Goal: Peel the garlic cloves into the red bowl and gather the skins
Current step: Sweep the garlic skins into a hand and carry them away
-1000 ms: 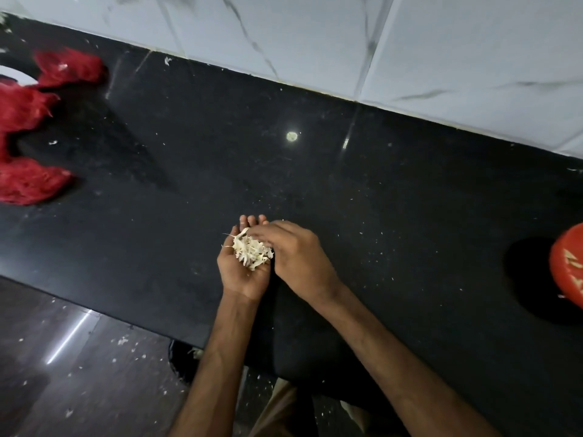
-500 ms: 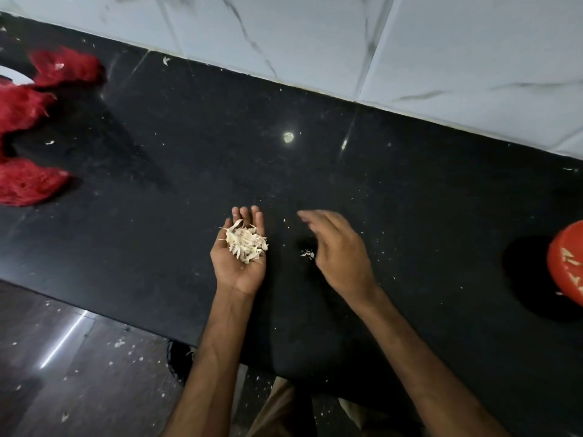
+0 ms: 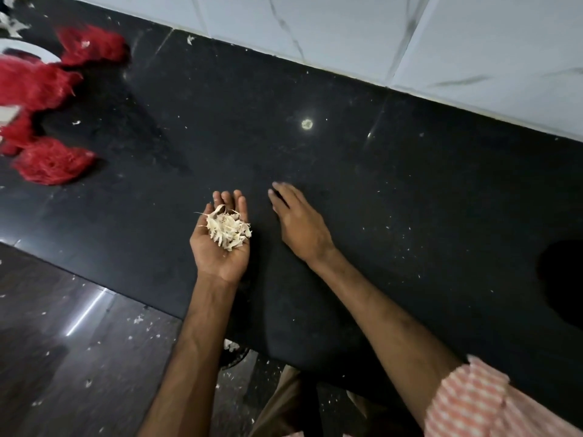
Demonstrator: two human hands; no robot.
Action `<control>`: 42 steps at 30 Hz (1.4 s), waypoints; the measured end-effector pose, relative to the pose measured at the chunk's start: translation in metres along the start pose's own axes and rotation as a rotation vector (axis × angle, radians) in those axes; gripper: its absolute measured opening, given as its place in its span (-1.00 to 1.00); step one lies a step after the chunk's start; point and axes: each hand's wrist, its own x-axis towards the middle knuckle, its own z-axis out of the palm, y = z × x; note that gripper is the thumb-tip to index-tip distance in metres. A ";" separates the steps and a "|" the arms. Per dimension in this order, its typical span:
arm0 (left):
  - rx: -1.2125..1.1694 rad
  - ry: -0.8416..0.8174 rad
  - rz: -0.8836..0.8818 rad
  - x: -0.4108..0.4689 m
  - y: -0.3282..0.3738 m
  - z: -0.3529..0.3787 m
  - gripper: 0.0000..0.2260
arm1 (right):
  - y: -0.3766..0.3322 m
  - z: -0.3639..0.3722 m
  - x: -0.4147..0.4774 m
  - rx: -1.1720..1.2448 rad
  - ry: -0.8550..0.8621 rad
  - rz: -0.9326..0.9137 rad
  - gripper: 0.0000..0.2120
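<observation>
The right hand (image 3: pixel 299 222) has left the left hand (image 3: pixel 220 250). A second ago it was pressed over the left palm. Half a second ago it had swung out beside a loose scrap on the counter (image 3: pixel 410 171). Now it lies palm down, fingers straight and blurred with motion, just right of the left hand, near the counter's front edge. That scrap no longer shows; it may be under the hand.

The left hand has stayed put, palm up and loosely cupped, fingers relaxed. It carries the skins (image 3: pixel 228 230) as one pale heap, and the heap looks unchanged.

I judge the peeling done and the gathering well along, with the right hand sweeping stray flecks toward the palm. Small flecks (image 3: pixel 407 238) dot the counter to its right.

The red bowl, earlier at the right edge of the view, is now out of sight, leaving only a dark shadow (image 3: pixel 561 279) there. Red mesh (image 3: pixel 50 162) lies at the counter's left end.

No writing or brand can be read anywhere.
</observation>
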 end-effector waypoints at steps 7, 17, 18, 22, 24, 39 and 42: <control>-0.004 0.078 -0.017 -0.002 -0.009 -0.008 -0.65 | 0.019 -0.029 -0.098 -0.089 0.075 -0.199 -0.65; 0.024 0.069 -0.076 -0.001 -0.032 -0.018 -0.62 | -0.023 -0.069 -0.053 0.453 0.283 0.081 -0.64; 0.026 0.055 -0.096 -0.001 -0.034 -0.019 -0.63 | -0.038 -0.073 -0.047 0.486 0.296 0.021 -0.70; 0.028 -0.028 -0.163 -0.008 -0.037 -0.020 -0.61 | -0.061 -0.072 -0.044 0.313 0.272 -0.240 -0.63; 0.018 -0.054 -0.166 -0.010 -0.036 -0.019 -0.60 | -0.058 -0.066 -0.044 0.261 0.288 -0.263 -0.65; -0.030 0.027 -0.097 -0.003 -0.021 -0.009 -0.63 | 0.030 -0.064 -0.059 0.203 -0.180 0.646 0.12; -0.029 0.028 -0.104 -0.002 -0.022 -0.010 -0.65 | 0.024 -0.059 -0.054 0.225 -0.167 0.713 0.13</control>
